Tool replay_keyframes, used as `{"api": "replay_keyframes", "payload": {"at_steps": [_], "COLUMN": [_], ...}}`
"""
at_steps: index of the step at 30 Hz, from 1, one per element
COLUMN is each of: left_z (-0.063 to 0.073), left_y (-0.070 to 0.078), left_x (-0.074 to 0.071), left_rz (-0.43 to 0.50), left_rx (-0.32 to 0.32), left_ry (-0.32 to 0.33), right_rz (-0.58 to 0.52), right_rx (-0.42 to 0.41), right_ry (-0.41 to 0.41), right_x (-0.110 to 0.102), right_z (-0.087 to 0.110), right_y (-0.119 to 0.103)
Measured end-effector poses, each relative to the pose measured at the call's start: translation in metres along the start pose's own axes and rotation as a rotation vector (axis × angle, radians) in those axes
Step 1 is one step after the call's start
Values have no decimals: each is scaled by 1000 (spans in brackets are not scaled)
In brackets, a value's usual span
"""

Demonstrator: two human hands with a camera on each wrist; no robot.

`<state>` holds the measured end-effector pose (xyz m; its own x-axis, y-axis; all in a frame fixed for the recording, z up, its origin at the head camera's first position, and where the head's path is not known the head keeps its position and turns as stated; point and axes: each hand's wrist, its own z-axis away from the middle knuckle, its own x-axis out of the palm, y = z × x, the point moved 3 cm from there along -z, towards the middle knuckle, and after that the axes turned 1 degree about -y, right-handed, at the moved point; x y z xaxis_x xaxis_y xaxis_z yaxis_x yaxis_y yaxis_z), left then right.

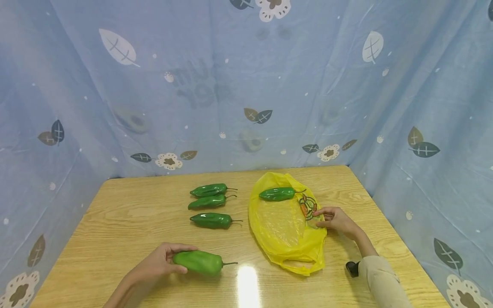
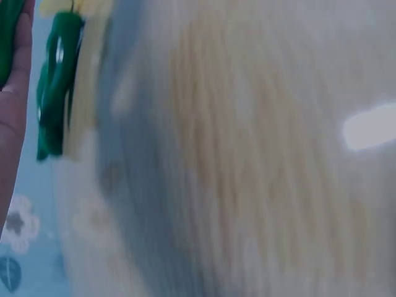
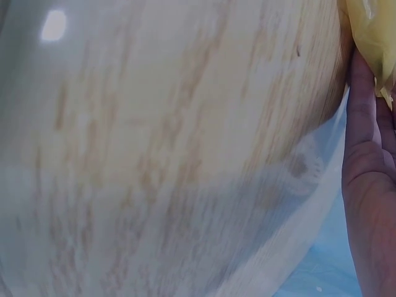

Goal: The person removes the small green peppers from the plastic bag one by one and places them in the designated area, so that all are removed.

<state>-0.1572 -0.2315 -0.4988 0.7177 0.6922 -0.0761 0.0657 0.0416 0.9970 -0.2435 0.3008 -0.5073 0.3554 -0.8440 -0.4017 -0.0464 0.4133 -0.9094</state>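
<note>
In the head view my left hand point(image 1: 161, 260) grips a large light-green pepper point(image 1: 202, 262) near the front, thumb and fingers around its blunt end, its stem pointing right. My right hand point(image 1: 340, 221) pinches the right edge of a yellow plastic bag point(image 1: 275, 224) lying spread on the table. On the bag's far part rests a dark-green pepper point(image 1: 278, 194). In the right wrist view the fingers point(image 3: 364, 102) meet the yellow plastic point(image 3: 374, 31). The left wrist view catches only part of my left hand point(image 2: 13, 124) and a bit of its pepper point(image 2: 6, 37).
Three dark-green peppers point(image 1: 211, 220) lie in a column left of the bag, stems to the right. A small black object point(image 1: 352, 268) sits by the right sleeve point(image 1: 381, 278). Blue patterned curtains point(image 1: 215, 85) enclose the wooden table point(image 1: 127, 214) at the back and sides.
</note>
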Motion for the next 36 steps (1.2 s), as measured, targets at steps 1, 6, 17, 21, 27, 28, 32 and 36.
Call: {"api": "replay_keyframes", "payload": {"at_steps": [1,6,17,21,27,28,32,36], "left_z": [2,14,37,44,49,49,48,44], "left_y": [-1,-2,0,-1,0,0,2,3], "left_x": [-5,-31,-91,-111,-139,-143,-159,-171], "left_rz": [2,-38,-129,-186,-285,-306,-387,-405], "left_rx": [-3,-16,-13,-60,-129,-136,-185,-241], "left_ry": [8,64,226,344,470,488,546,568], "right_rz": [-1,0,35,42,28,26,12,13], "right_rx": [2,-5,3,7,4,2,5,-2], "right_ry": [2,-1,12,14,6,4,-3,-5], "right_x": [0,0,-2,-2,-3,-3,-2,-1], "right_z": [0,-1,0,0,1,1,0,1], "right_y": [0,1,3,4,4,4,5,3]}}
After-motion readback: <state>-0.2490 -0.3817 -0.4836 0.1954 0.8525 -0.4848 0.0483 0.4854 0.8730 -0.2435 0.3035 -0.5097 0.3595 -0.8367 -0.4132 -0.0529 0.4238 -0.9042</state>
